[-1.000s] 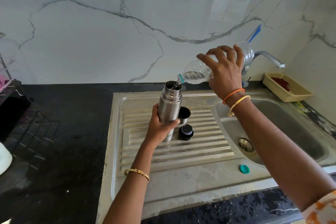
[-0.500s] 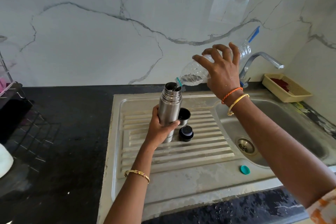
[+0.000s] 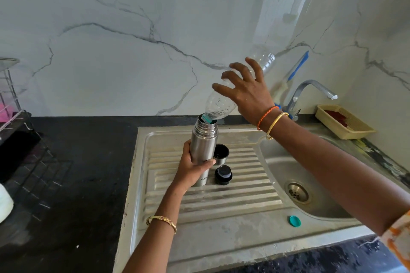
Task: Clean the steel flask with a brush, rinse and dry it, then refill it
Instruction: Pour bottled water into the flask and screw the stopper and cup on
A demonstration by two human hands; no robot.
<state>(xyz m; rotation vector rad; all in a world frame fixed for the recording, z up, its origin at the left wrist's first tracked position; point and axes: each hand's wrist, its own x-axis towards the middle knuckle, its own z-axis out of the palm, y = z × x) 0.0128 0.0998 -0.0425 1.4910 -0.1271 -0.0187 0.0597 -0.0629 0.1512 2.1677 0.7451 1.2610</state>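
Note:
The steel flask (image 3: 203, 144) stands upright and uncapped on the ribbed drainboard (image 3: 233, 197). My left hand (image 3: 192, 168) grips its lower body. My right hand (image 3: 246, 91) holds a clear plastic bottle (image 3: 218, 104) steeply tilted, its base up toward the wall and its teal-ringed neck set in the flask's mouth. Little water shows inside the bottle. The flask's steel cup (image 3: 221, 154) and black stopper (image 3: 223, 175) sit just right of the flask.
A teal bottle cap (image 3: 294, 221) lies near the sink's front edge. The sink basin (image 3: 310, 175) with its drain is at right, the tap (image 3: 310, 91) behind it. A blue-handled brush (image 3: 297, 66) leans on the wall. A yellow tray (image 3: 345, 121) sits far right; a wire rack (image 3: 13, 104) far left.
My right hand has raised the bottle's base much higher, from nearly level to steeply tilted, and the neck has dropped into the flask's mouth. The left hand and flask stay put.

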